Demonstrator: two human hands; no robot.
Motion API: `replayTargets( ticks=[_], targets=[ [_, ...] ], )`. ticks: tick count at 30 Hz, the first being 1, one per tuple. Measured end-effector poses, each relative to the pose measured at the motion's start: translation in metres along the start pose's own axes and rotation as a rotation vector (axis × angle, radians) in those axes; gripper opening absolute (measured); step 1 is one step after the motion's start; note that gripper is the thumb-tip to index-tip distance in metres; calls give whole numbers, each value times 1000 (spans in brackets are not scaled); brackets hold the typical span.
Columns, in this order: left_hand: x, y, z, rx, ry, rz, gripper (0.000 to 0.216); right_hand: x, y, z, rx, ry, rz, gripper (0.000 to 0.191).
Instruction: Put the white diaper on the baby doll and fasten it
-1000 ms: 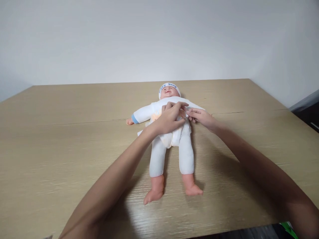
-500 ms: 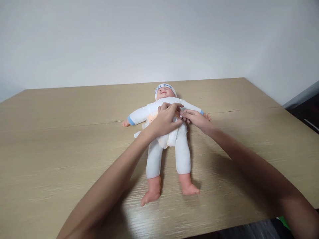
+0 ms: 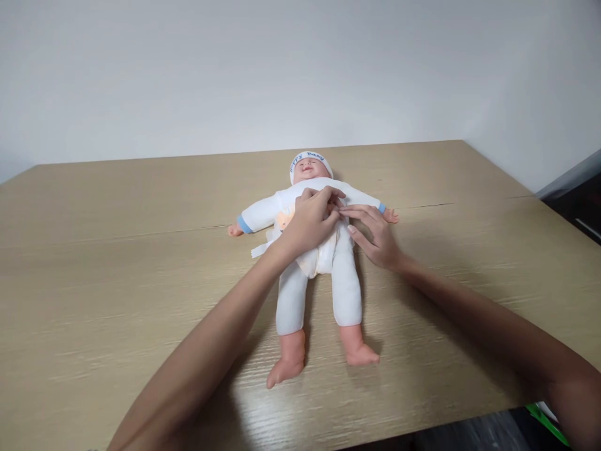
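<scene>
A baby doll (image 3: pixel 291 307) in white clothes lies on its back, its head away from me and its legs apart. Around its hips is a white diaper (image 3: pixel 323 260) with a pale orange print, and a white side tab (image 3: pixel 261 250) sticks out on the left. My left hand (image 3: pixel 310 220) rests over the diaper's front at the waist, fingers bent and closed on its upper edge; what lies beneath the fingertips is hidden. Beside it, my right hand (image 3: pixel 375 238) has its fingers stretched flat against the diaper's right side, thumb apart.
The doll lies on a wooden table (image 3: pixel 141 300) with a thin seam across it. A pale wall (image 3: pixel 235 75) rises behind the table. At the right edge stands a dark object (image 3: pixel 580 194), and something green (image 3: pixel 547 421) shows below the front edge.
My right hand has gone from pinching at the diaper's right side to lying with straightened fingers and the thumb apart. The left hand stays on the waist, its thumb drawn closer to the fingers.
</scene>
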State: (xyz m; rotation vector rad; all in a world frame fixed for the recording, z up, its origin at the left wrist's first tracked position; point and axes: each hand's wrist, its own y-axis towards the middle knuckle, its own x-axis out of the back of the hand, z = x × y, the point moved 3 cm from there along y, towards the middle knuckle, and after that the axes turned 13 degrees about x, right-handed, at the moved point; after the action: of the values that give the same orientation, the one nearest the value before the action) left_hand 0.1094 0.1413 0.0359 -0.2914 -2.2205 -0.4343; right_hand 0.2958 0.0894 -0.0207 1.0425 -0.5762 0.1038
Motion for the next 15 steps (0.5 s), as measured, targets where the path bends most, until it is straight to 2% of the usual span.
replayTargets(
  ticks=[5, 7, 11, 15],
  targets=[
    [5, 3, 1, 19, -160, 31, 37, -5, -1, -1, -9, 47, 179, 54],
    [12, 0, 0, 37, -247, 10, 37, -5, -1, -1, -9, 64, 213, 58],
    [30, -22, 6, 90, -299, -174, 25, -4, -1, 0, 9, 52, 226, 59],
    [43, -58, 43, 144, -193, -280, 18, -3, -4, -1, 26, 51, 177, 56]
  ],
)
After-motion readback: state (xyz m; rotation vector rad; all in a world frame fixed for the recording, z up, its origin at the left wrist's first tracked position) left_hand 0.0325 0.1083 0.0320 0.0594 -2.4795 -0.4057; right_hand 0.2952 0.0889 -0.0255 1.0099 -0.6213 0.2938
